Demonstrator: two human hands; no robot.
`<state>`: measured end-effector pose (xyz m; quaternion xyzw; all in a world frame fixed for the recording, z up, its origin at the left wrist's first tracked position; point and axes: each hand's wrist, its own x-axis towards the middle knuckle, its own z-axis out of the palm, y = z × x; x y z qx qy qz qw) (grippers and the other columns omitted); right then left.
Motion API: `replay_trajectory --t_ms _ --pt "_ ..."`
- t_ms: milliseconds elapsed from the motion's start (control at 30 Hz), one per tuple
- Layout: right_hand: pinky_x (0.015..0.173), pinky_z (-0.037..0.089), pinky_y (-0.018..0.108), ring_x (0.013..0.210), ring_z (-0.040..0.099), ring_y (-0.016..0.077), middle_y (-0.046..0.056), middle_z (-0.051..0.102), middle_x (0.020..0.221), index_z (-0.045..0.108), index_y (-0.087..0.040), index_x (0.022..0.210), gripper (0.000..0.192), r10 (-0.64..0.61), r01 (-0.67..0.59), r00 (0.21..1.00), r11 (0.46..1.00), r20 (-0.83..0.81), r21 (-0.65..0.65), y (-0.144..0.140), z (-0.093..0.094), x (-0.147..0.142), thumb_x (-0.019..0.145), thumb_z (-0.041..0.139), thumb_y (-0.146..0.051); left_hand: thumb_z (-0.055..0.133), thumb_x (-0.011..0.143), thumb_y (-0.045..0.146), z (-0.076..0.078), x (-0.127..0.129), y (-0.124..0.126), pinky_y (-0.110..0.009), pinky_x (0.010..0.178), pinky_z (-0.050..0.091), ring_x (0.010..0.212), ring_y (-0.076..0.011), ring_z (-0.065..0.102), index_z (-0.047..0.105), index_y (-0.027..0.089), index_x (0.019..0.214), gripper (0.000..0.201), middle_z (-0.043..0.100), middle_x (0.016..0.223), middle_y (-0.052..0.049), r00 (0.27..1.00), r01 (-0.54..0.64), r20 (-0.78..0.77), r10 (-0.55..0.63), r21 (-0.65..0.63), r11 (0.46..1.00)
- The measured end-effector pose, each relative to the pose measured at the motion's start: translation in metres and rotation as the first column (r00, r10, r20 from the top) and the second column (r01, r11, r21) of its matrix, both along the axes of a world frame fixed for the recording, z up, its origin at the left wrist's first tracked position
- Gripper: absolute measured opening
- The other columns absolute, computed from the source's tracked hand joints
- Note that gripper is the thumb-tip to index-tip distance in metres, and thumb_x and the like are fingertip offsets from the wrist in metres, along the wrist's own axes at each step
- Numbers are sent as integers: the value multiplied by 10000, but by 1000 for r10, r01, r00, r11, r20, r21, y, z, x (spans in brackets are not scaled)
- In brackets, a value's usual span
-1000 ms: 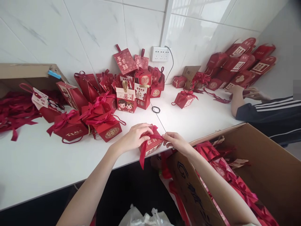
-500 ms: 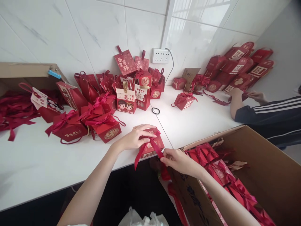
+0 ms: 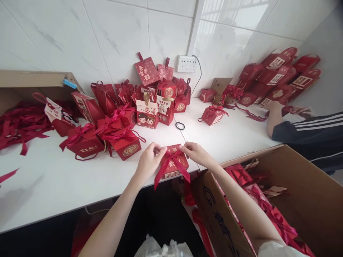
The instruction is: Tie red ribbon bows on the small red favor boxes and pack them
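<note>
- Red card gift box (image 3: 174, 165) sits at the near edge of the white worktop (image 3: 53, 178), directly between the two hands, close in front of the person.
- Left hand (image 3: 149, 161) pinches the left loop of the ribbon bow (image 3: 171, 157) on the box's top; right hand (image 3: 195, 153) pinches the right loop. Both are closed on ribbon, fingertips only, and neither grips the box itself.
- Both hands stand about equally near, touching the bow from opposite sides. The pull line runs left to right across the box top.
- Box lies with its longer side roughly along the worktop edge, turned slightly. Gold characters show on the top and on the front face.
- Two ribbon tails hang down from the knot over the front, past the worktop edge.
- Just right and below: an open cardboard carton (image 3: 308, 200) holding more red boxes and ribbon.
- Behind: a heap of finished red boxes (image 3: 125, 142), a black hair tie (image 3: 180, 125), and another person's striped sleeve (image 3: 311, 128) well off to the right.
</note>
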<state>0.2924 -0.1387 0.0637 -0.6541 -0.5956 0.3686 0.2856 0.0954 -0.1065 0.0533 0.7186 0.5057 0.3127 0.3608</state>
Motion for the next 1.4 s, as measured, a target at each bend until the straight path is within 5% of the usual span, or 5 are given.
replay_trajectory --t_ms 633,933,1100,1233,1400 --pt "576 293 255 576 346 104 -55 368 594 393 -203 615 416 -113 159 893 985 -435 69 -33 -29 -5 800 533 -548 478 849 259 -29 13 -34 -252 659 472 691 -130 550 443 210 819 67 533 750 -1 919 -193 364 149 86 978" --pt "609 388 241 554 435 88 -53 464 589 414 -192 592 408 -180 91 544 984 -819 -156 -26 -40 -4 678 718 -451 468 852 265 -32 18 -33 -229 615 426 655 -120 489 395 217 780 113 460 707 19 891 -219 416 180 48 974" --pt "812 451 354 930 566 203 45 591 937 527 -214 913 413 -123 123 699 991 -704 -52 -28 -41 12 742 597 -583 459 858 356 -30 11 -30 -252 613 439 627 -128 517 422 223 948 165 492 677 37 880 -66 454 141 -177 982" --pt "1076 279 469 1361 252 280 138 233 1465 196 -263 1383 956 206 -164 913 976 -353 144 -39 -31 16 637 711 -567 518 824 425 -27 8 -26 -288 661 472 690 -147 576 432 209 997 290 564 762 7 893 -32 427 146 -262 964" --pt "1033 389 483 1279 399 289 140 312 1374 39 -279 1449 1027 200 -217 976 932 87 291 -54 -20 6 690 728 -335 564 824 282 -22 15 -30 -270 702 493 770 -138 594 502 201 937 151 574 822 -15 908 -111 410 87 34 993"
